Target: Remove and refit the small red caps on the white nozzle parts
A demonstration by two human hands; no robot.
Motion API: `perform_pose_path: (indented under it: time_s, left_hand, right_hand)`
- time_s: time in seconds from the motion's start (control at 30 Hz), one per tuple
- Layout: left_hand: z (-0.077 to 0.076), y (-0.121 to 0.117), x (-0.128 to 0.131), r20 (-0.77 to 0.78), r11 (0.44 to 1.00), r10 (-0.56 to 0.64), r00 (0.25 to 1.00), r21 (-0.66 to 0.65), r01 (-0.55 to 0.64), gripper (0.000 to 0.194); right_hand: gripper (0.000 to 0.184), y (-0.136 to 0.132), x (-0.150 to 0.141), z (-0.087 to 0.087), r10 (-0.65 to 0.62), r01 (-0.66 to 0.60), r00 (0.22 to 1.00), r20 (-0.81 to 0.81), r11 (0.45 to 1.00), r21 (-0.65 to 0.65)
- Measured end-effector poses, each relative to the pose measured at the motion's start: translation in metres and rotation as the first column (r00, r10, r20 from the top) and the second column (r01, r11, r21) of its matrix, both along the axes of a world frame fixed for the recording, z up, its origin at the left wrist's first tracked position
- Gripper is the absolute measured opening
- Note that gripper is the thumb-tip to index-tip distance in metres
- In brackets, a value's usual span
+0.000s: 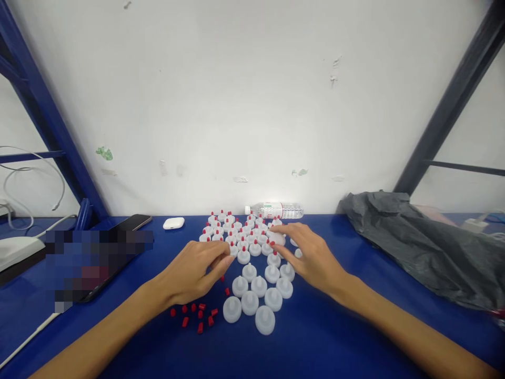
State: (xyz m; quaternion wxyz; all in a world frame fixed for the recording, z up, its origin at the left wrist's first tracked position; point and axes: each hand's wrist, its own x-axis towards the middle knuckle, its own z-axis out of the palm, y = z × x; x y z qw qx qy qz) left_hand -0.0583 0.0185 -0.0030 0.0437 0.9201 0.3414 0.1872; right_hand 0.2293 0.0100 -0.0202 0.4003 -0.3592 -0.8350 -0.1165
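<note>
My right hand [311,255] has its thumb and fingers around a white plastic nozzle cap [278,238], tilted on its side, with a red tip toward the left. My left hand [201,267] hovers left of the group with fingers curled and thumb close to the forefinger; whatever is inside is hidden. Behind and between the hands stand many white nozzle caps with red tips [243,256]. Closer to me are several white nozzle caps without red tips [250,303], upright on the blue table [315,342]. Loose small red tip caps [200,315] lie below my left hand.
A clear plastic bottle [282,210] lies against the wall at the back. A white earbud case [173,223] and a phone [136,221] are at back left, near a blurred-out area. A dark grey plastic bag [410,247] covers the right side. A white cable [29,339] runs along the left.
</note>
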Motion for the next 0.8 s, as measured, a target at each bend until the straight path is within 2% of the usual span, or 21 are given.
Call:
perform_pose_path:
  time_s: [0.17,0.33,0.57,0.73,0.8]
  left_hand:
    - [-0.004,-0.010,0.009,0.071,0.985,-0.001,0.997,0.173,-0.011,0.012]
    - [-0.006,-0.021,0.022,0.099,0.952,-0.053,0.994,0.305,0.020,0.018]
    - [-0.010,-0.026,0.029,0.025,0.949,-0.088,0.996,0.306,0.076,0.013]
    - [-0.012,-0.026,0.026,0.103,0.948,-0.095,0.990,0.314,0.058,0.015]
    - [-0.013,-0.025,0.026,0.122,0.946,-0.092,0.988,0.321,0.048,0.014]
  right_hand:
    - [0.032,-0.006,-0.009,0.002,0.100,-0.106,0.993,0.069,0.991,0.079]
    - [0.032,-0.012,-0.013,0.005,0.184,-0.201,0.971,0.154,0.974,0.104]
    - [0.037,-0.020,-0.021,0.006,0.236,-0.269,0.954,0.187,0.947,0.176]
    - [0.053,-0.022,-0.022,0.004,0.236,-0.244,0.961,0.142,0.969,0.047]
    - [0.050,-0.020,-0.022,0.002,0.237,-0.241,0.961,0.141,0.970,0.013]
